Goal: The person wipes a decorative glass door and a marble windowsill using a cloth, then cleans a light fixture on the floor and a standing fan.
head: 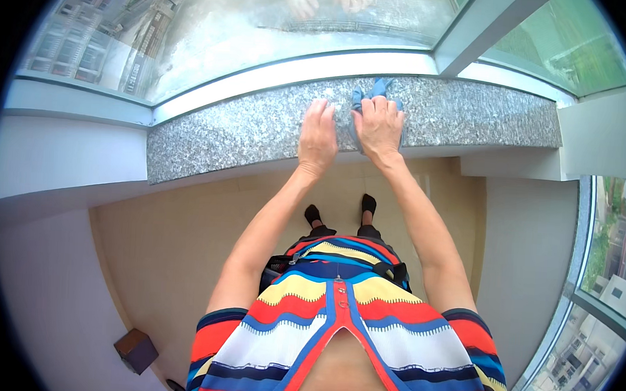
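Note:
My right hand [379, 125] presses on a crumpled blue cloth [381, 87] that lies on the speckled granite window sill [231, 133]. Parts of the cloth stick out past the fingertips and at both sides of the hand; the rest is hidden under the palm. To the left of it, my left hand [317, 137] is over the same sill near its front edge, with nothing seen in it. Its fingers look slightly blurred and bent, and whether they touch the stone cannot be told.
A window frame [298, 68] with large panes runs behind the sill, with an upright post [467, 33] right of centre. White walls [71, 153] flank the sill. Below are a tiled floor [194, 232] and a brown box-like object [136, 350] at lower left. Another window stands at right.

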Demonstrator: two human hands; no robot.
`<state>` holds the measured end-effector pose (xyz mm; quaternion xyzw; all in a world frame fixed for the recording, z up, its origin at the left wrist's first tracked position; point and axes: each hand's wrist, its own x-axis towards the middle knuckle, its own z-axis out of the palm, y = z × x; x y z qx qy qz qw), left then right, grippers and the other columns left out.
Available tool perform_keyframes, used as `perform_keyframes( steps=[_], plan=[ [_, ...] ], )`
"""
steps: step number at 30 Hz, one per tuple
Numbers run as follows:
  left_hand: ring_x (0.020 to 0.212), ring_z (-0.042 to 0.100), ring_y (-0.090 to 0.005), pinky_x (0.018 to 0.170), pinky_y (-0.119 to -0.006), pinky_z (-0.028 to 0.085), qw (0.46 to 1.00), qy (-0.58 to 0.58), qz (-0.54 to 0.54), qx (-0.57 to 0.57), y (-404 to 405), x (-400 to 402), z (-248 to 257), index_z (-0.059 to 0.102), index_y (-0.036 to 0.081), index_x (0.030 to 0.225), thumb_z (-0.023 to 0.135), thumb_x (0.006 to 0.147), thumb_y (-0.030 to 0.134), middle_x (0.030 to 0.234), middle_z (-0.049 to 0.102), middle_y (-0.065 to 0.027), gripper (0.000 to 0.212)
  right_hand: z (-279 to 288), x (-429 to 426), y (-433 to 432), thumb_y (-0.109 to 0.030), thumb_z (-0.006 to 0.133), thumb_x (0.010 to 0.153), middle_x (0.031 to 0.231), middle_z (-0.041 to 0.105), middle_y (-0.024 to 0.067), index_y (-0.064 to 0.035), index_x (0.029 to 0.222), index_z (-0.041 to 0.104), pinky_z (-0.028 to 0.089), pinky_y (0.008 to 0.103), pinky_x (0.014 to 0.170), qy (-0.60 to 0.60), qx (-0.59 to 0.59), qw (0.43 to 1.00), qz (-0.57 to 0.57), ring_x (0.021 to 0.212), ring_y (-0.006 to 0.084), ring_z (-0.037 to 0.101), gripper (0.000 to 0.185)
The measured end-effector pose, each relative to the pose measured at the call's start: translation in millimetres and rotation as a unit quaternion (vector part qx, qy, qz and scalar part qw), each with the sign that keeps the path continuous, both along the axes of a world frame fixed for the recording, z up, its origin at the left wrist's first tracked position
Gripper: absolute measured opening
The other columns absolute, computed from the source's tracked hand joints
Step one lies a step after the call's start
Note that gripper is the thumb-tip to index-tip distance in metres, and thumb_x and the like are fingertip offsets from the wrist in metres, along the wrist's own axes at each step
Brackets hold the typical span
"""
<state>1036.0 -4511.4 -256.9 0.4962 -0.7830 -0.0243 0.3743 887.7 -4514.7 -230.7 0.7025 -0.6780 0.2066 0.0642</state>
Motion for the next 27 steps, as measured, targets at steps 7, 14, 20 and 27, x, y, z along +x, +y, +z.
perform_keyframes(
  steps=[7,14,20,27],
  plan=[
    [0.125,0.044,-0.037,0.105,-0.044,0.038,1.0,-0.002,0.015,0.015,1.4,2.8,1.7,0.046,0.0,0.122,0.051,0.087,0.0,0.129,0.047,-0.0194,0.036,28.0,-45.3,-6.5,-0.048,0.059,0.086,0.12,0.047,0.0158,-0.011,0.12,0.053,0.037,0.0517,0.09,-0.099,0.064,0.989,-0.09,0.112,0.033,0.045,0.05],
    [0.126,0.043,-0.0363,0.106,-0.043,0.037,1.0,0.009,0.011,0.018,4.0,1.2,0.1,0.046,0.0,0.122,0.05,0.088,0.001,0.131,0.045,-0.0192,0.035,-15.9,-71.4,-23.0,-0.049,0.055,0.088,0.135,0.035,0.0234,-0.0118,0.134,0.044,0.027,0.0557,0.1,0.007,0.001,0.989,-0.144,0.123,0.0395,0.036,0.06],
    [0.125,0.043,-0.0361,0.105,-0.042,0.038,0.999,0.043,0.005,0.005,0.8,-1.2,1.0,0.045,-0.001,0.124,0.05,0.089,0.002,0.131,0.045,-0.0203,0.035,-16.0,1.3,-37.1,-0.04,0.057,0.088,0.132,0.042,0.0243,0.0008,0.124,0.049,0.029,0.0505,0.103,-0.004,0.001,0.998,-0.058,0.124,0.0386,0.038,0.055],
    [0.122,0.046,-0.0359,0.103,-0.042,0.037,0.994,0.102,0.034,0.011,2.0,11.5,0.4,0.044,-0.001,0.126,0.046,0.098,0.025,0.133,0.045,-0.0211,0.038,-12.1,16.4,-7.4,-0.036,0.06,0.087,0.136,0.04,0.0243,0.0014,0.126,0.048,0.029,0.047,0.107,-0.047,-0.003,0.989,0.138,0.129,0.0375,0.034,0.055]
  ],
)
